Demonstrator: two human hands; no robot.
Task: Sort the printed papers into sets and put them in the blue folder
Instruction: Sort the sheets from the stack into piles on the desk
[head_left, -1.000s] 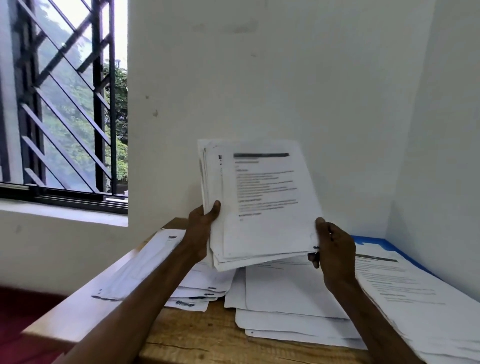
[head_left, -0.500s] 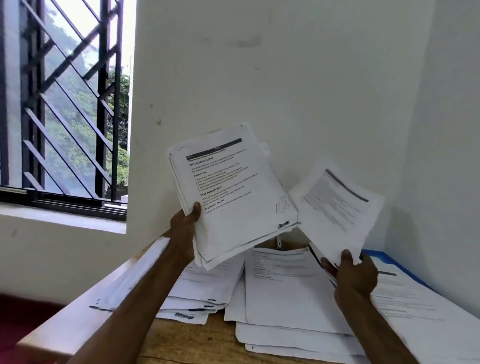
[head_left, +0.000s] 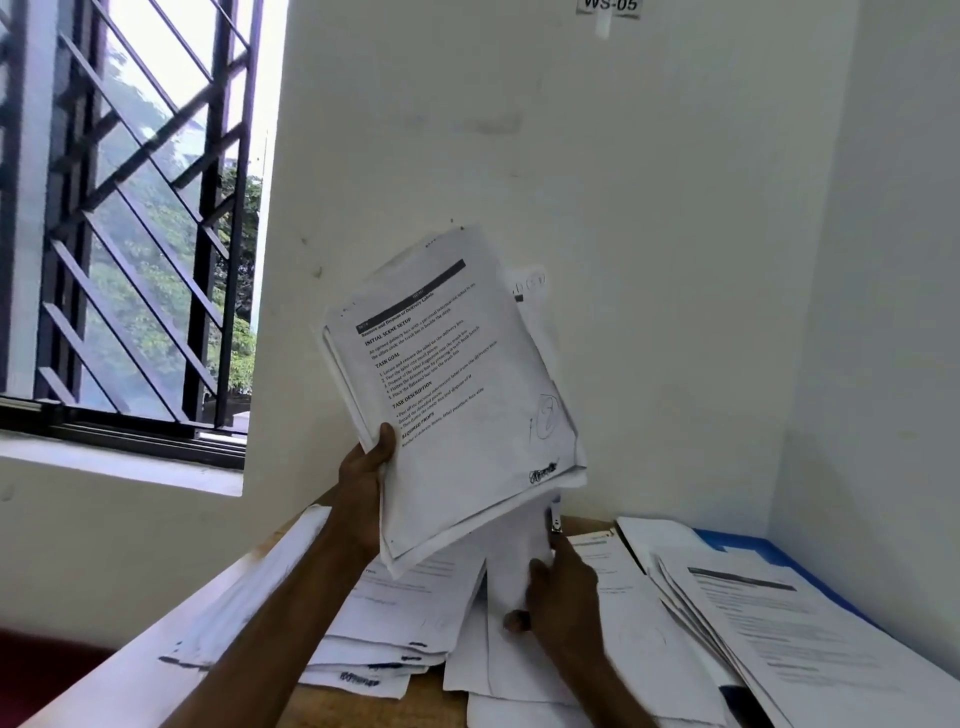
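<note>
Up at 12 o'clock, well off the surface (head_left: 426, 699), left grip (head_left: 363, 483) pinches the stack of printed papers (head_left: 457, 395) by its lower-left corner only. Thumb lies across the front pg, and the rest leans up toward 1 o'clock. Sheet edges look fanned, not squared.

Down at 5 o'clock, right grip (head_left: 563, 587) has its fingers curled on a single sheet (head_left: 511, 561), which stands bowed over the middle pile (head_left: 623, 623). A small clip-like bit pokes up just above that grip; can't tell what it is.

The blue folder (head_left: 737, 540) sits at 3 o'clock. Only a strip of it shows, w/ the right pile (head_left: 810, 639) lying on top of it.

Risks as I read them:
- A one-corner hold on a thick, tilted stack is weak, so back pgs could slide out & drop onto the piles below, mixing the sets.
- A bowed sheet let go from there may flop across the middle & left pile (head_left: 374, 634). Those two touch or overlap already, so the boundary is easy to lose.
- W/ the folder buried, pulling it free prob drags the right pile w/ it.
- Left pile's outer sheets lie near the surface edge at 8 o'clock, so a nudge from the forearm might tip them off.
</note>
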